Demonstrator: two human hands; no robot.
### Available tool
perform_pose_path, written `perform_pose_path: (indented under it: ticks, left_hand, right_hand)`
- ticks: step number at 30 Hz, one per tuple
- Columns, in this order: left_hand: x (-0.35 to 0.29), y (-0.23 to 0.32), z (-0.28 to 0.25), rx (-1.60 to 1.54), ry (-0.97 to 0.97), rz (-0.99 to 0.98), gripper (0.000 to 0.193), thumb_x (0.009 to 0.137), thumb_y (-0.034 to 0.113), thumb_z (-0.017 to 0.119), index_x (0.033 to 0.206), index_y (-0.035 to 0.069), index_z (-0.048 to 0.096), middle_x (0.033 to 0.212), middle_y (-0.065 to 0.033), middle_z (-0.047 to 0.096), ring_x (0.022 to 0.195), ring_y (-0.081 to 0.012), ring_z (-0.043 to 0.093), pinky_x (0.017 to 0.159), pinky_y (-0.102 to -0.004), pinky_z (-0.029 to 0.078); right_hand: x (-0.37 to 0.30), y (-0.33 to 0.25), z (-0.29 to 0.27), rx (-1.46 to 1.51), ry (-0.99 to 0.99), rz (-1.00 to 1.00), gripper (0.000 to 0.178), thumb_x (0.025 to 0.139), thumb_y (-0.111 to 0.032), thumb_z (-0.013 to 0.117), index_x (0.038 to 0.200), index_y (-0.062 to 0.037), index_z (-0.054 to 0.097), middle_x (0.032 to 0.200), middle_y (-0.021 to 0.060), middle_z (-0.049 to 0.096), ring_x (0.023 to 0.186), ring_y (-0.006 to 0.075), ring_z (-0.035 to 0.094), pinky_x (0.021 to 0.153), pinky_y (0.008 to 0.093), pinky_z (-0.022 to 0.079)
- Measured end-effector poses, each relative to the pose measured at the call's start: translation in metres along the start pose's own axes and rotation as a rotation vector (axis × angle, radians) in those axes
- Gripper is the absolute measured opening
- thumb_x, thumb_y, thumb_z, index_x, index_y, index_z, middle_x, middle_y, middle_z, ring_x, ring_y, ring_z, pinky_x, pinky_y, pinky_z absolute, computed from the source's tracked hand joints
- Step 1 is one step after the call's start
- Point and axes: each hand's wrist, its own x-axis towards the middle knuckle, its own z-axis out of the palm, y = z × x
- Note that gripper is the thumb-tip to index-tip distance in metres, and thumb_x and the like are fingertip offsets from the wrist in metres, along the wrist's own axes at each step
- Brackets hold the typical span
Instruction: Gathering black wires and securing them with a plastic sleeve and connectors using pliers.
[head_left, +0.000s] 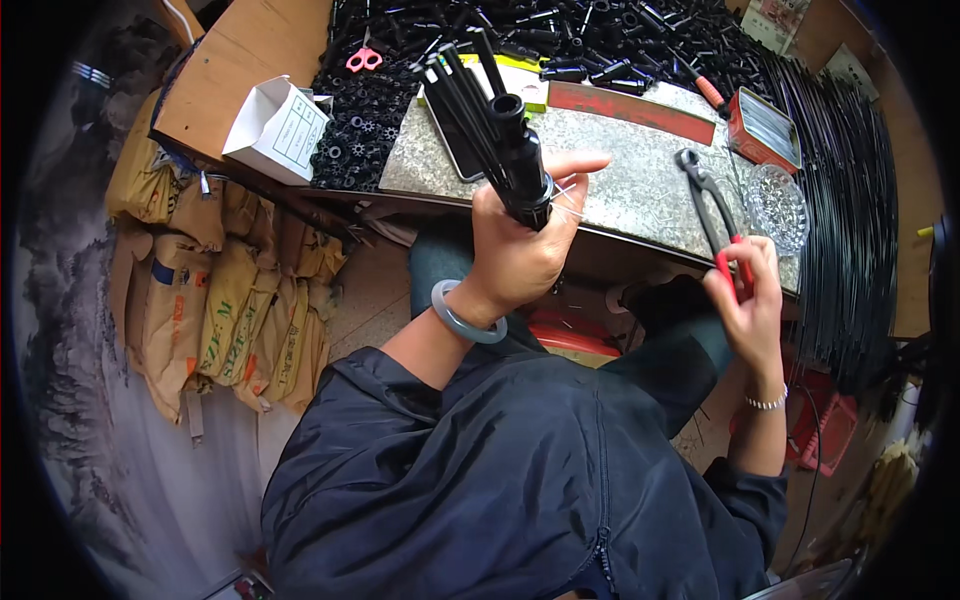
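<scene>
My left hand (520, 250) is closed around a black umbrella frame (517, 150), or what looks like one: a tubular hub with several slim black ribs folded alongside it. The frame stands tilted up and away from me over the near edge of the bench. Thin pale wires (566, 200) stick out beside its lower end, close to my thumb and outstretched index finger. In my right hand (752, 300) are end-cutting pincers (715, 205), gripped by their red handles. Their dark jaws point away from me above the board's right part.
A grey worktop board (640, 190) carries a red bar (630, 112), a tin box (765, 130) and a glass dish (777, 208). Behind lie heaped black parts (590, 40) and pink scissors (364, 55). Long black rods (840, 220) hang right; a white carton (280, 130) stands left, above sacks (235, 330).
</scene>
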Motion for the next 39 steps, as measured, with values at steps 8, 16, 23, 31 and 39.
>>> perform_pose_path:
  ticks: [8,16,23,31,39]
  left_hand:
    - [0.002,-0.008,0.012,0.076,0.010,-0.013,0.020,0.086,-0.005,0.055,0.100,0.002,0.067,0.072,0.0046,0.049,0.056,0.0001,0.040,0.047,-0.0178,0.029]
    - [-0.002,-0.009,0.013,0.005,-0.051,0.008,0.023,0.078,-0.007,0.057,0.098,-0.002,0.067,0.073,0.0024,0.049,0.066,-0.0033,0.043,0.057,-0.0203,0.032]
    - [-0.009,-0.003,0.004,-0.058,-0.231,0.104,0.016,0.083,0.000,0.057,0.096,-0.002,0.066,0.069,0.0023,0.043,0.057,-0.0061,0.041,0.051,-0.0196,0.032]
    - [-0.002,-0.007,-0.001,0.241,-0.251,0.337,0.019,0.082,-0.001,0.059,0.100,0.000,0.066,0.071,0.0017,0.042,0.059,-0.0063,0.039,0.051,-0.0206,0.030]
    - [-0.007,-0.011,0.002,-0.038,-0.276,0.082,0.020,0.082,0.000,0.059,0.100,-0.001,0.066,0.071,0.0016,0.040,0.059,-0.0059,0.039,0.051,-0.0205,0.030]
  right_hand:
    - [0.000,-0.081,-0.029,-0.477,0.057,-0.464,0.030,0.062,-0.016,0.076,0.091,-0.0116,0.068,0.091,0.0076,0.051,0.069,0.0196,0.053,0.054,0.0303,0.044]
    - [-0.004,-0.081,-0.026,-0.588,0.010,-0.543,0.020,0.073,-0.018,0.068,0.082,-0.0012,0.060,0.092,0.0130,0.056,0.063,0.0216,0.051,0.051,0.0311,0.040]
    - [-0.020,-0.063,-0.027,1.307,-1.125,0.727,0.038,0.069,-0.007,0.079,0.084,-0.0051,0.044,0.062,0.0069,0.059,0.044,0.0146,0.056,0.041,0.0260,0.046]
    - [-0.022,-0.058,-0.009,-0.044,-0.179,-0.391,0.051,0.079,0.000,0.061,0.124,0.0038,0.039,0.084,0.0154,0.059,0.071,0.0259,0.061,0.063,0.0343,0.048]
    - [-0.019,-0.059,-0.013,0.585,-0.730,0.180,0.060,0.073,0.002,0.069,0.124,0.0016,0.038,0.074,0.0087,0.057,0.068,0.0194,0.060,0.059,0.0315,0.048]
